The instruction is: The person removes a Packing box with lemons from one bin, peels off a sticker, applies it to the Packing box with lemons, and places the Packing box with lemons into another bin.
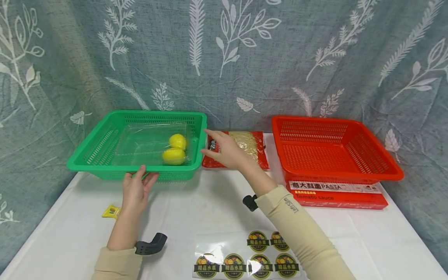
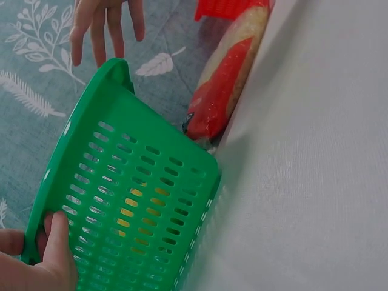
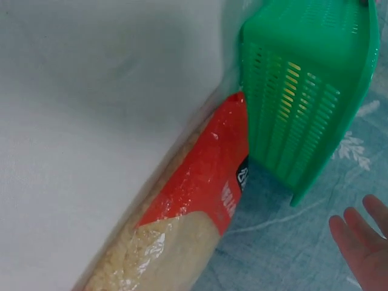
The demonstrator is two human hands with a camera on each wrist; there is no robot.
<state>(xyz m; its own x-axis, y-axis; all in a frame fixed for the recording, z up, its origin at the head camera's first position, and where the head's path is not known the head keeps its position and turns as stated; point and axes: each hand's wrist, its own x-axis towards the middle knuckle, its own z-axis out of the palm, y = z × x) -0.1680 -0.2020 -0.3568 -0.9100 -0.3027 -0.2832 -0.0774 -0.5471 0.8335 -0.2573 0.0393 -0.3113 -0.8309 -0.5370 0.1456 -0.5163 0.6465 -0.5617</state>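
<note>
My left hand [image 1: 134,190] holds the front rim of a green plastic basket [image 1: 115,168]; the left wrist view shows thumb and fingers [image 2: 59,242] pinching that rim. Inside the basket lies a clear plastic box [image 1: 140,142] with two yellow lemons [image 1: 174,156] toward its right end. My right hand [image 1: 227,149] is beside the basket's right end, fingers spread and holding nothing. In the right wrist view a gap shows between its fingertips [image 3: 336,223] and the basket. Below the right hand lies a red bag [image 1: 259,146] with a pale filling.
On the right, a red plastic basket [image 1: 315,159] sits on a red pasta box [image 1: 336,198]. A sheet of round stickers [image 1: 224,243] lies at the front. A small yellow packet [image 1: 111,211] is left of the left forearm. A patterned curtain [image 1: 245,89] hangs behind.
</note>
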